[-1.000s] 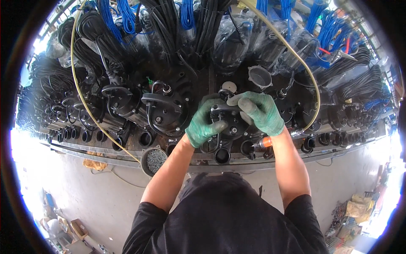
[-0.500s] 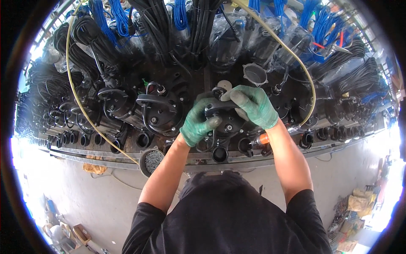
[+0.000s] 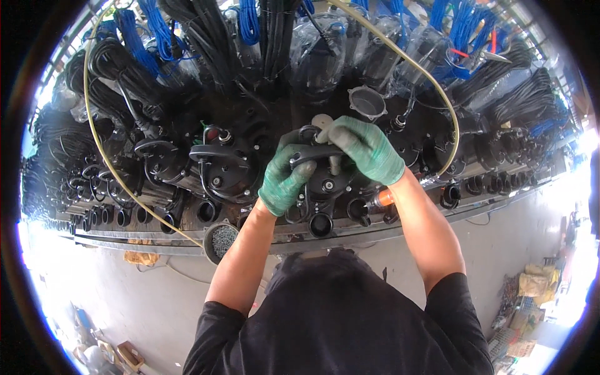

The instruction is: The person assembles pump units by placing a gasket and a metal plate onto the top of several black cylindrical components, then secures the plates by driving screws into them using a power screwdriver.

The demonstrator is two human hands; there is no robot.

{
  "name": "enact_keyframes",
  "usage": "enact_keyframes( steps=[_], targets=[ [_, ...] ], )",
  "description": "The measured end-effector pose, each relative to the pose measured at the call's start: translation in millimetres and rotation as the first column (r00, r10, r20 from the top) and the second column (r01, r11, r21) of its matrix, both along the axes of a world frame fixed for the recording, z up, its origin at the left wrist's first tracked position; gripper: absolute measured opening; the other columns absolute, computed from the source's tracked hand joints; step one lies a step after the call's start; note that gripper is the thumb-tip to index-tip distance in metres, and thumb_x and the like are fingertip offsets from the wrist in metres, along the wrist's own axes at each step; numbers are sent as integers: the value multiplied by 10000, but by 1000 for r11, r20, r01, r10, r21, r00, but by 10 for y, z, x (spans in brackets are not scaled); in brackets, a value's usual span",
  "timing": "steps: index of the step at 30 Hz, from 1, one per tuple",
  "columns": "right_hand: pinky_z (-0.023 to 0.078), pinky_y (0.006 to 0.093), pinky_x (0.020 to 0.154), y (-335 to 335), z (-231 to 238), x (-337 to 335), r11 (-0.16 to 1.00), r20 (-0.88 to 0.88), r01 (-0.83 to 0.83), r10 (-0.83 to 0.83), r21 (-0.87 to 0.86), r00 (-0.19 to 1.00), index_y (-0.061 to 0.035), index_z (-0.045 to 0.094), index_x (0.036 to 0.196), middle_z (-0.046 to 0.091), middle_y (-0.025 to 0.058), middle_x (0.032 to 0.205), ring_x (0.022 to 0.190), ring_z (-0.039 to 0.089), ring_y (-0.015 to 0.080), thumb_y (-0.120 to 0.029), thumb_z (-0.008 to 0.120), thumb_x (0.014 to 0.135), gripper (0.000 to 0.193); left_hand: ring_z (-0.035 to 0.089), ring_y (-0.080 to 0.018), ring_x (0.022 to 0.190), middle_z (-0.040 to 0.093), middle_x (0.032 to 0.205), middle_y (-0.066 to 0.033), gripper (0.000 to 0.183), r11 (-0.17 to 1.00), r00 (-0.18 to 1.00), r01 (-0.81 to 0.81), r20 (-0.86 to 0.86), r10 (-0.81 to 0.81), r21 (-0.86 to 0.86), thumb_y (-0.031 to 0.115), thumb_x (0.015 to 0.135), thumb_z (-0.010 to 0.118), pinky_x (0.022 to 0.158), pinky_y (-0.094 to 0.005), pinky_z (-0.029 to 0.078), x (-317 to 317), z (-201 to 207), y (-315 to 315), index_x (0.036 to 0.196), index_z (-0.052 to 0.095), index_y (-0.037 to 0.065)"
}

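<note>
Both my hands wear green gloves and work at a black pump with a curved carrying handle on its top. My left hand is closed round the left end of that handle, thumb in front. Bent over the handle's right part is my right hand, its fingertips pinched near a black ring-shaped fitting behind the handle. Whatever those fingertips hold, if anything, is hidden. A round pale disc shows just behind them. The pump's round outlet faces me at the bench edge.
Similar pumps stand in a row on both sides. A bowl of small screws sits at the front edge, left. An orange-banded tool lies by my right forearm. A yellowish hose loops across. Behind are bagged pumps, cable bundles and a round black cover.
The whole view has shifted slightly left. My right fingertips have moved in over the handle toward the ring-shaped fitting, while my left hand keeps its hold.
</note>
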State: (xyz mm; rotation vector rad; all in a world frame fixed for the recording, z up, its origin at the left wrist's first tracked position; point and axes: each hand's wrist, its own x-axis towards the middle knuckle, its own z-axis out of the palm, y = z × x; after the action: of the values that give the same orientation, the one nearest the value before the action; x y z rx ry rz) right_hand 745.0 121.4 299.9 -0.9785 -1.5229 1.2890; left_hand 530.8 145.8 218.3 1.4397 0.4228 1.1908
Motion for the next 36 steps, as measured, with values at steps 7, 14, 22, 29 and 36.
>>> enact_keyframes(
  steps=[7, 14, 22, 29, 36],
  targets=[
    [512, 308, 970, -283, 1, 308, 926, -98, 345, -333, 153, 938, 27, 656, 1162, 713, 89, 1015, 1048, 667, 175, -194, 483, 1108, 286, 551, -248, 1244, 497, 1417, -151, 318, 997, 1000, -10, -30, 8, -75, 233, 942, 732, 1055, -369, 463, -13, -14, -9, 1160, 701, 3],
    [499, 299, 551, -1388, -213, 496, 627, -116, 776, -778, -71, 618, 12, 627, 1144, 662, 102, 815, 635, 633, 181, -216, 594, 1032, 257, 540, -237, 1247, 498, 1429, -150, 319, 995, 997, -46, -60, 41, -89, 277, 944, 743, 1046, -370, 468, -47, -11, -47, 1131, 696, 23],
    [550, 295, 888, -1635, -1693, 659, 492, 148, 768, -795, -410, 588, -11, 589, 1233, 676, 20, 1108, 975, 642, 152, -7, 690, 948, 302, 577, -119, 1043, 492, 1383, -88, 249, 991, 1000, -11, 5, 12, -134, 206, 930, 758, 905, -270, 498, -9, -80, -31, 1072, 692, 12],
    [498, 289, 833, -1103, -1970, 545, 434, 74, 861, -881, -266, 467, -25, 638, 1173, 672, 2, 1072, 935, 608, 115, -147, 749, 918, 304, 577, -175, 1106, 519, 1351, -130, 248, 998, 1000, -27, 9, 27, -60, 211, 934, 750, 956, -312, 488, -6, -93, 27, 1067, 693, 9],
    [568, 352, 820, -1315, -721, 377, 412, -208, 910, -887, 45, 412, -41, 582, 1312, 683, 88, 1138, 895, 668, 185, -156, 746, 924, 437, 569, -283, 1211, 500, 1422, -199, 277, 984, 985, -79, -142, 103, 161, 157, 925, 720, 1034, -375, 463, -94, -71, 43, 1146, 668, -1]
  ],
)
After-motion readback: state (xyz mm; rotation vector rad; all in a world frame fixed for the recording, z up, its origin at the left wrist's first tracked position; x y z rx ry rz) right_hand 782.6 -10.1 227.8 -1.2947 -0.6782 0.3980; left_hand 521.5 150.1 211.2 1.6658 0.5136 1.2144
